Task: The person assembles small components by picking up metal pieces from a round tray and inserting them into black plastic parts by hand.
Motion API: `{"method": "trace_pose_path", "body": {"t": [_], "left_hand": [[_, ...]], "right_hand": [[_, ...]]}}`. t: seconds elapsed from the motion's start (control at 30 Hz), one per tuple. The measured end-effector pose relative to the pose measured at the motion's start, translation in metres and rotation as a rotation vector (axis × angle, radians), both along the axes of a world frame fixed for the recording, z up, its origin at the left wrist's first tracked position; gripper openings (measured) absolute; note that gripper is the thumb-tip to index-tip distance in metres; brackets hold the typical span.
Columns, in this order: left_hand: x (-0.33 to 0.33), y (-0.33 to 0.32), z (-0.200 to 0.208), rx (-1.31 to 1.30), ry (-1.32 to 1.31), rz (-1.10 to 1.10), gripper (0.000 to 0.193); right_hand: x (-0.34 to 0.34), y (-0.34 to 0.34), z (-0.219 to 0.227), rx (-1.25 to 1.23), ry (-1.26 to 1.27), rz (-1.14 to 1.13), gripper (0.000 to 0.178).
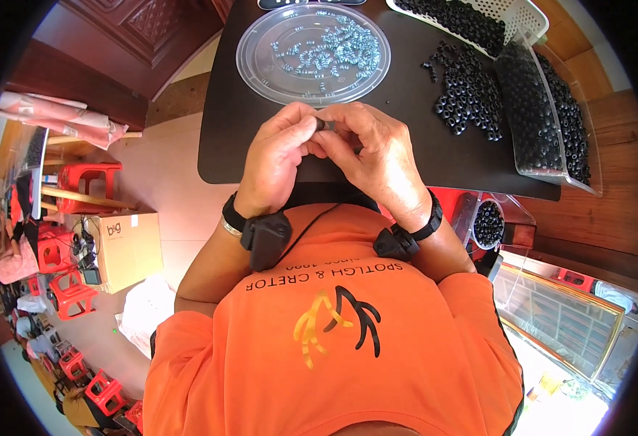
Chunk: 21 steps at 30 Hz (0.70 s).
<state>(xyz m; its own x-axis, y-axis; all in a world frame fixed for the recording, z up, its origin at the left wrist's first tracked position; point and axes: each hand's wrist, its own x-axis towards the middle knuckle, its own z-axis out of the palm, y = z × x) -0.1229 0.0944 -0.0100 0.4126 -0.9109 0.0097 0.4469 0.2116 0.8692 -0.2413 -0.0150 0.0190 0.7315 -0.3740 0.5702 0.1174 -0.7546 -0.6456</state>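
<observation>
Both hands meet at chest height over the near table (406,156) edge, left hand (279,163) and right hand (373,156) pinching one small black ring (324,125) between fingertips for close control, with the screw lid (261,43) and loose rings (468,98) just beyond for easy reach

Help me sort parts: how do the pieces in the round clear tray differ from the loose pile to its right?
The tray pieces are shiny silver; the pile pieces are matte black. The silver ones sit inside a clear tray; the black ones lie bare on the table. Both are small, ring-like and numerous.
</observation>
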Motion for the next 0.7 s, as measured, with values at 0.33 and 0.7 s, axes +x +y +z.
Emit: {"method": "trace_pose_path", "body": {"t": [0.33,0.7], "left_hand": [[0.009,0.002,-0.014,-0.195,0.351,-0.179,0.025],[-0.009,0.001,-0.007,-0.055,0.219,-0.08,0.024]], "right_hand": [[-0.003,-0.009,-0.016,0.385,-0.069,0.088,0.008],[-0.004,0.001,-0.005,0.448,-0.013,0.121,0.002]]}}
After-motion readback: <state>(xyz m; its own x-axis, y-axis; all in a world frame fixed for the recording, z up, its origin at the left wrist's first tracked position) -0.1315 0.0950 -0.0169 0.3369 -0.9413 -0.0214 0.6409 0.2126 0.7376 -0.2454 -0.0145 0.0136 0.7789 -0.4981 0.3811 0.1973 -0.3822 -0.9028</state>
